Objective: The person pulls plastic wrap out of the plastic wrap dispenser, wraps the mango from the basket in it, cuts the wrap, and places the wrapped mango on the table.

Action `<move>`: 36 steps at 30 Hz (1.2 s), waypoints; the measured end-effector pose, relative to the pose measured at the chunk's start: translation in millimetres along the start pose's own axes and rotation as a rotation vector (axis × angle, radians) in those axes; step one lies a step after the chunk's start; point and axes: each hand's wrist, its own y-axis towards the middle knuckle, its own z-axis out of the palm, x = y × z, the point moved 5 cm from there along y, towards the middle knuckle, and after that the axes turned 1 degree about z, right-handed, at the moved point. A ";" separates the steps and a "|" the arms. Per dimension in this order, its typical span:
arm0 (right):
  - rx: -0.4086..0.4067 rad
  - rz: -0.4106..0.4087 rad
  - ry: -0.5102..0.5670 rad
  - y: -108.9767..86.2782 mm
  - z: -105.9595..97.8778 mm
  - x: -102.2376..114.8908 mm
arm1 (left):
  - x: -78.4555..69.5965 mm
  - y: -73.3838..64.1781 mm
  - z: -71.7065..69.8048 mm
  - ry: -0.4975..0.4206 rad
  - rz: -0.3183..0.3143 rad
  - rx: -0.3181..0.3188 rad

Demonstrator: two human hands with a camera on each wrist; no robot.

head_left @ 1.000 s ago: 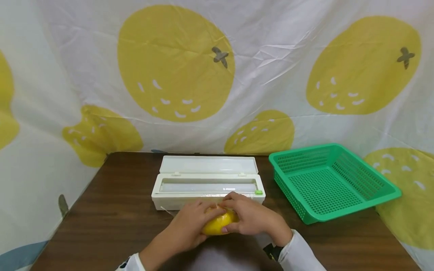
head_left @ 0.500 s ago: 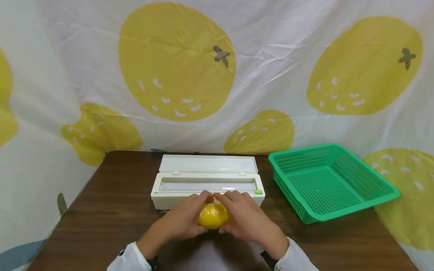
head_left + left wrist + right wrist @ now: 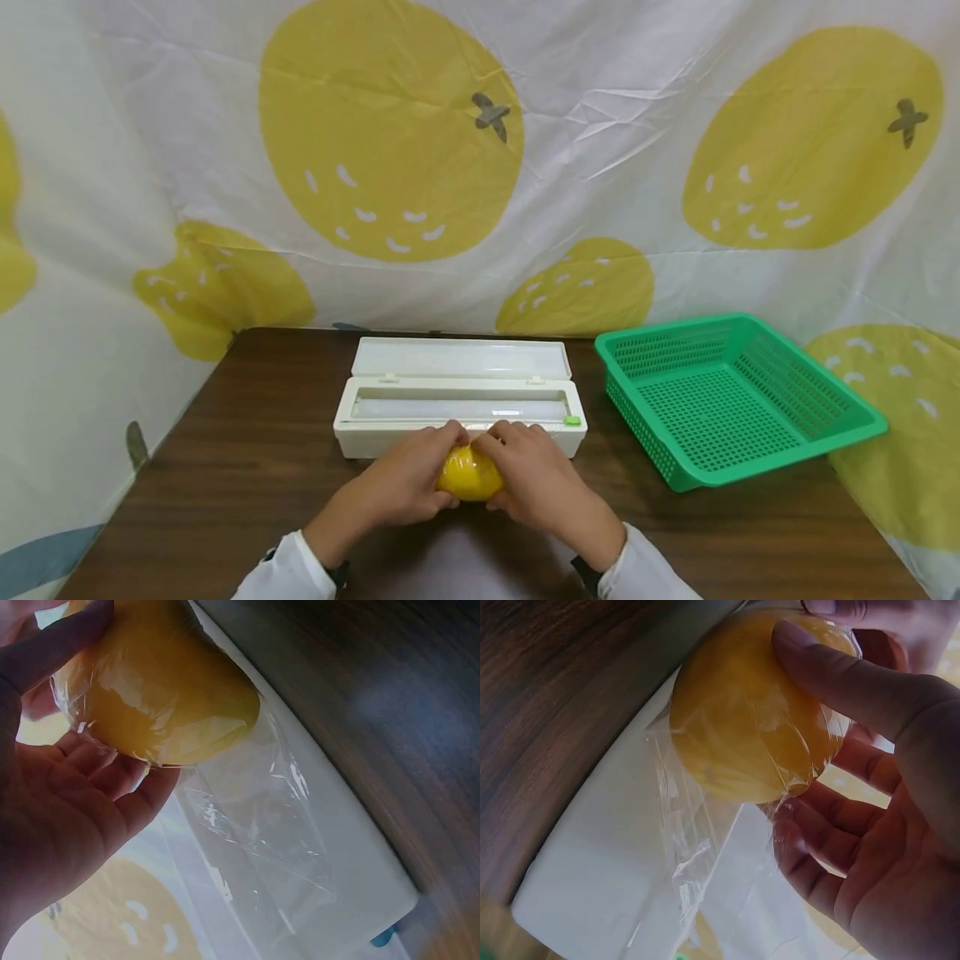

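Note:
A smooth yellow fruit [image 3: 469, 475] with clear cling film [image 3: 262, 832] drawn around it is held between both hands, in front of a white film dispenser [image 3: 367, 442]. My left hand [image 3: 408, 479] grips its left side, thumb on the near face and fingers curled behind. The right hand [image 3: 536, 483] grips the opposite side in the same way, its thumb pressing the wrapped skin in the right wrist view. Loose, crinkled film trails off the fruit's ends in both wrist views. Its far side is mostly hidden behind the fingers.
The dispenser's lid [image 3: 461, 358] is tipped back, baring a film roll [image 3: 457, 408] and a small green slider [image 3: 572, 421] at the right end. A green plastic basket [image 3: 727, 475] stands to the right on the dark wooden table [image 3: 225, 475]. A lemon-print cloth hangs behind.
The fruit has shifted slightly left and turned in the hands. My right hand has moved a little left, and both thumbs now sit on its near side. The dispenser and basket have stayed put.

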 end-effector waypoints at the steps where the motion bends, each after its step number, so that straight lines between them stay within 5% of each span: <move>1: 0.000 0.000 0.003 0.6 0.4 -1.2 | -1.5 0.0 -0.3 0.011 -0.001 -0.002; 12: 0.055 0.023 0.053 3.9 7.6 -12.1 | -17.5 -2.0 5.5 0.240 0.016 -0.111; 19: 0.095 0.048 0.097 5.9 9.9 -16.2 | -20.4 -0.9 10.7 0.418 -0.051 -0.101; 24: 0.109 0.058 0.107 5.2 11.1 -17.0 | -26.0 -0.6 14.4 0.582 -0.031 -0.111; 30: 0.109 0.027 0.153 6.1 10.7 -18.2 | -33.0 -4.2 9.8 0.543 0.023 -0.240; 36: 0.133 0.013 0.209 7.7 9.5 -21.3 | -38.9 -3.8 14.5 0.623 0.010 -0.234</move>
